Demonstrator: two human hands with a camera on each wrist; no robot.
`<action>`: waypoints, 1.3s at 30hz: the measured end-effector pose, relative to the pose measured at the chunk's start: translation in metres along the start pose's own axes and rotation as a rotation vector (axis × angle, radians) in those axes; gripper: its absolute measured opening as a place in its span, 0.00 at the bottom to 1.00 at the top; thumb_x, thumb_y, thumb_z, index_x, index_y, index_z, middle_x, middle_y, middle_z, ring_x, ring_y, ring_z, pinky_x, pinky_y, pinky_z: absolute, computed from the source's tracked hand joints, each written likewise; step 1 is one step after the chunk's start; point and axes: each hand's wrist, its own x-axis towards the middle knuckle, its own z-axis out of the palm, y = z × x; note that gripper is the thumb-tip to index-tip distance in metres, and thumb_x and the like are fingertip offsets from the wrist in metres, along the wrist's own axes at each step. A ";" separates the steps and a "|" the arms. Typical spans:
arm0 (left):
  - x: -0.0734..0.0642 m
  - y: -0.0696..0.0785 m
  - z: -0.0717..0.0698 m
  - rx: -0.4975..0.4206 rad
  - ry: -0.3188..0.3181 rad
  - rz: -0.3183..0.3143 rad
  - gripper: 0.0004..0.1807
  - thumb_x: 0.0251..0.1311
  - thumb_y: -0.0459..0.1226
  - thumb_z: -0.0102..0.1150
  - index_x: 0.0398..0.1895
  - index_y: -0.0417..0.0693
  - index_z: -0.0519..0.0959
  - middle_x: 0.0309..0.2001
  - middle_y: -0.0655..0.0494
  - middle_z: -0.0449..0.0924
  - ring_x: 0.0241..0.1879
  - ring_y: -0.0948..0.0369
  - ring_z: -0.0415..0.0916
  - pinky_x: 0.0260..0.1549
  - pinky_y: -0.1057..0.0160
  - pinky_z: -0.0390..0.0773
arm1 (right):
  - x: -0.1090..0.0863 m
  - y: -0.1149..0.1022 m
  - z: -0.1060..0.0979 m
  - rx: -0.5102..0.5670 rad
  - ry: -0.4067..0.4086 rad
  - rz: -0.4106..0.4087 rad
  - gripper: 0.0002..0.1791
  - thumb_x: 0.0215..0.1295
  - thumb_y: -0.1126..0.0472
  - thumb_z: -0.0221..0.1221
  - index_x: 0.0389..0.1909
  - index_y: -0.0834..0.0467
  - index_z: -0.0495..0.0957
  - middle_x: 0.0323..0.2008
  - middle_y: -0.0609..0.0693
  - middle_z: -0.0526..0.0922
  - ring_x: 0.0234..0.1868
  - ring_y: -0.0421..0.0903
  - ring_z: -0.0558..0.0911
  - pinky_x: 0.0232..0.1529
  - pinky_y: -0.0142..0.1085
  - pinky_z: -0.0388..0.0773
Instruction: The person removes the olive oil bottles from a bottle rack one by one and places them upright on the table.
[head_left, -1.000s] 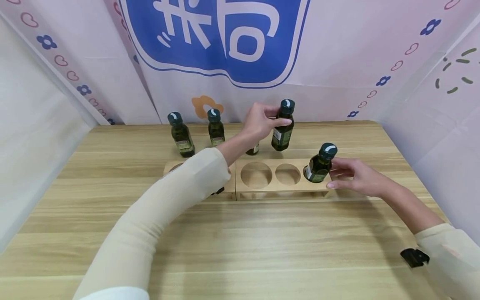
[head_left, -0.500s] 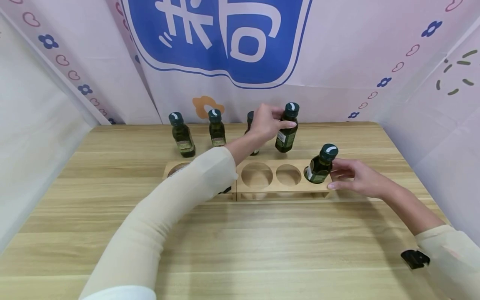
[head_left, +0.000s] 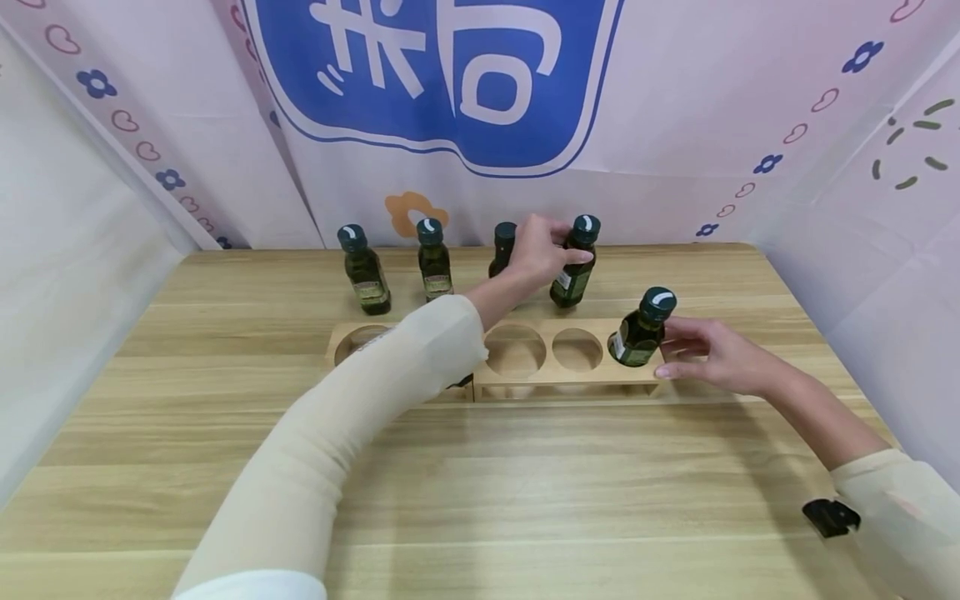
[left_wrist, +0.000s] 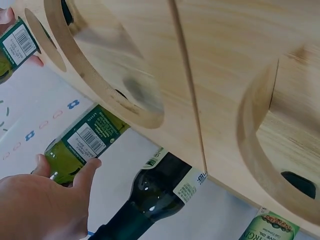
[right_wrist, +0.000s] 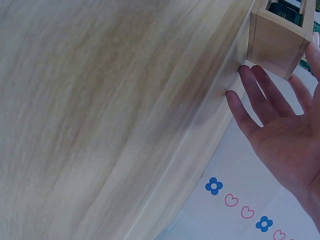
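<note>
With thumb and fingers, my left hand (head_left: 542, 250) pinches a small dark-green olive oil bottle (head_left: 573, 283) near its neck, close to the table behind the rack. The left wrist view shows the thumb and a finger on either side of this bottle (left_wrist: 89, 140), its barcode label facing the camera. A wooden rack (head_left: 581, 377) with round holes stretches across the table. Another olive oil bottle (head_left: 639, 340) stands in its right-end hole. Beside that end is my right hand (head_left: 708, 357), its fingers extended along the rack's end (right_wrist: 275, 45) in the right wrist view.
Behind the rack stand more olive oil bottles: one at the left (head_left: 367, 279), one beside it (head_left: 435, 265), and one partly hidden by my left hand (head_left: 504, 237). A printed cloth backdrop (head_left: 660, 108) rises at the table's (head_left: 562, 500) back edge.
My left hand has moved the olive oil bottle slightly right and then lower, uncovering the bottle beside it. My right hand and the racked bottle have stayed in place.
</note>
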 end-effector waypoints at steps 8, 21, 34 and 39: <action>0.003 0.000 0.005 0.033 0.011 -0.003 0.19 0.61 0.34 0.73 0.55 0.41 0.86 0.53 0.49 0.88 0.55 0.59 0.83 0.55 0.64 0.82 | -0.001 -0.002 0.000 0.005 0.004 0.011 0.27 0.63 0.69 0.71 0.63 0.69 0.76 0.55 0.63 0.84 0.55 0.53 0.85 0.58 0.43 0.84; 0.005 -0.002 0.010 0.083 0.044 -0.034 0.19 0.62 0.37 0.73 0.56 0.44 0.86 0.52 0.51 0.88 0.53 0.59 0.83 0.57 0.60 0.81 | 0.000 -0.001 0.000 -0.020 0.005 0.010 0.29 0.62 0.69 0.71 0.63 0.70 0.76 0.55 0.63 0.85 0.54 0.42 0.84 0.57 0.40 0.84; 0.005 -0.005 0.011 0.058 0.059 -0.055 0.17 0.64 0.36 0.72 0.56 0.44 0.86 0.53 0.51 0.88 0.53 0.58 0.83 0.61 0.58 0.79 | 0.000 -0.001 0.001 -0.005 0.006 -0.017 0.27 0.63 0.68 0.71 0.62 0.69 0.77 0.54 0.61 0.85 0.53 0.41 0.85 0.57 0.36 0.83; 0.006 -0.005 0.012 0.068 0.072 -0.072 0.18 0.63 0.37 0.72 0.57 0.46 0.86 0.53 0.53 0.88 0.54 0.59 0.83 0.61 0.58 0.79 | 0.000 0.001 0.000 0.003 0.007 -0.026 0.27 0.62 0.70 0.71 0.62 0.69 0.77 0.55 0.62 0.85 0.53 0.35 0.83 0.56 0.33 0.83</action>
